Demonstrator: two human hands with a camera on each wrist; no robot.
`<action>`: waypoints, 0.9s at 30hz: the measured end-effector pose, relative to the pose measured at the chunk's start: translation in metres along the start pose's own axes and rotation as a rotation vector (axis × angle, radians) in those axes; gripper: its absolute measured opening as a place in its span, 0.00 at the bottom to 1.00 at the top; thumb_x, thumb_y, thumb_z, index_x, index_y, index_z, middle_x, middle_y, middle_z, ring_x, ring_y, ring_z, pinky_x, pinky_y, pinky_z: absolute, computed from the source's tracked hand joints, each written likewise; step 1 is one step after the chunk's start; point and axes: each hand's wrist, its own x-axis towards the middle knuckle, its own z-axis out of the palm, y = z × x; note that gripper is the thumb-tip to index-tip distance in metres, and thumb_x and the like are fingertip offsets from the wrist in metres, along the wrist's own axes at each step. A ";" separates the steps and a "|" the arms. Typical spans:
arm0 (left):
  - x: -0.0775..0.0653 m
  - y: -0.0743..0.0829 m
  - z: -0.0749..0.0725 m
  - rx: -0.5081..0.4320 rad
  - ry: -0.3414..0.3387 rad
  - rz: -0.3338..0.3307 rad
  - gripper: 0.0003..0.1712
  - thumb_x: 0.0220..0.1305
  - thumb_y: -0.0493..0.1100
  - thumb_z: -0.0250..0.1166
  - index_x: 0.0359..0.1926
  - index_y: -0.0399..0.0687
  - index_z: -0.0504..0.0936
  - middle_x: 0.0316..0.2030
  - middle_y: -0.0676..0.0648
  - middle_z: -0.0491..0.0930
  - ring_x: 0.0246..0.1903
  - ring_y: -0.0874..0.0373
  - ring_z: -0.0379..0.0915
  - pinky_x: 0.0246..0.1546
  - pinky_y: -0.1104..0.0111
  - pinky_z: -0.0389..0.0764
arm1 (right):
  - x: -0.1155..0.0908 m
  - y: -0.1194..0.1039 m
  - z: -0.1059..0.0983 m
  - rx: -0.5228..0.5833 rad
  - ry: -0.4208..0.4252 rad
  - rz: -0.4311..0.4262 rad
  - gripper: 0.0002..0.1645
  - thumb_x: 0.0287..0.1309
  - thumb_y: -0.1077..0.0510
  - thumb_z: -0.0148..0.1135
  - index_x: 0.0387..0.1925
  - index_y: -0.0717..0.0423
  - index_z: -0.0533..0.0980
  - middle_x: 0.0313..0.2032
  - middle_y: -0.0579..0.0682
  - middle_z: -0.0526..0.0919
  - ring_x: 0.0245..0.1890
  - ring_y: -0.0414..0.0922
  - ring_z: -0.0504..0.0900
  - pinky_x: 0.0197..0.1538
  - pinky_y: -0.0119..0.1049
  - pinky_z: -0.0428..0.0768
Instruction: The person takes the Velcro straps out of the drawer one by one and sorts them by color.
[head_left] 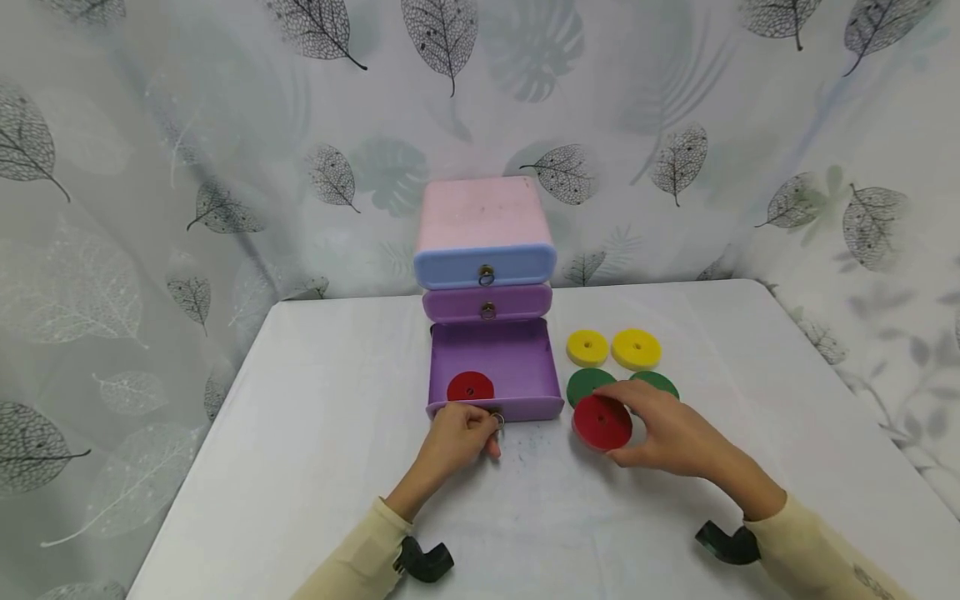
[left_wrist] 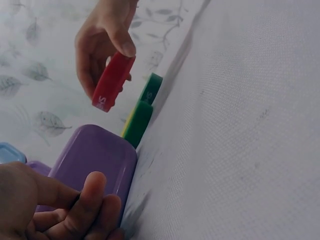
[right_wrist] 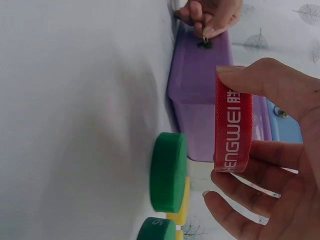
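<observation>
The bottom purple drawer (head_left: 528, 362) of a small chest is pulled out. My left hand (head_left: 461, 433) pinches the ring pull (head_left: 498, 421) on its front. Inside the drawer, a red disc (head_left: 468, 386) with a small centre hole lies toward the front left. My right hand (head_left: 671, 429) holds a second red disc (head_left: 602, 422) by its edges, thumb on one side and fingers on the other. That disc is raised above the table to the right of the drawer, its rim printed with white lettering in the right wrist view.
Right of the drawer lie two green discs (head_left: 587, 384), partly hidden by the right hand and its disc, and two yellow discs (head_left: 637, 348) behind them. The chest (head_left: 483, 212) has a pink top, with blue and purple upper drawers pushed in. Leaf-patterned cloth (head_left: 262, 150) hangs behind.
</observation>
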 end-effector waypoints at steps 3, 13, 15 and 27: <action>0.000 0.000 0.000 0.000 -0.006 -0.007 0.17 0.75 0.39 0.61 0.28 0.39 0.88 0.18 0.55 0.84 0.11 0.65 0.54 0.14 0.72 0.53 | -0.005 0.001 0.002 0.015 -0.018 0.033 0.44 0.43 0.56 0.85 0.64 0.54 0.76 0.53 0.42 0.80 0.52 0.44 0.77 0.45 0.40 0.84; -0.001 0.000 0.002 0.007 0.009 0.002 0.18 0.74 0.38 0.62 0.25 0.41 0.87 0.17 0.55 0.83 0.11 0.66 0.53 0.14 0.72 0.52 | -0.015 0.003 0.010 0.018 -0.050 0.063 0.44 0.44 0.54 0.85 0.64 0.55 0.75 0.53 0.42 0.79 0.50 0.43 0.77 0.47 0.40 0.84; -0.001 0.000 0.002 0.004 0.009 0.002 0.18 0.74 0.37 0.61 0.25 0.41 0.87 0.17 0.55 0.83 0.11 0.66 0.53 0.14 0.72 0.52 | -0.018 0.003 0.012 0.017 -0.052 0.060 0.44 0.44 0.54 0.85 0.64 0.56 0.75 0.53 0.43 0.79 0.51 0.43 0.77 0.47 0.40 0.84; -0.002 0.000 0.002 0.006 0.012 -0.001 0.18 0.73 0.37 0.62 0.25 0.40 0.87 0.17 0.55 0.83 0.12 0.67 0.54 0.15 0.72 0.52 | -0.022 0.010 0.026 -0.028 -0.090 0.116 0.46 0.45 0.49 0.85 0.65 0.56 0.75 0.57 0.49 0.79 0.55 0.49 0.77 0.49 0.48 0.84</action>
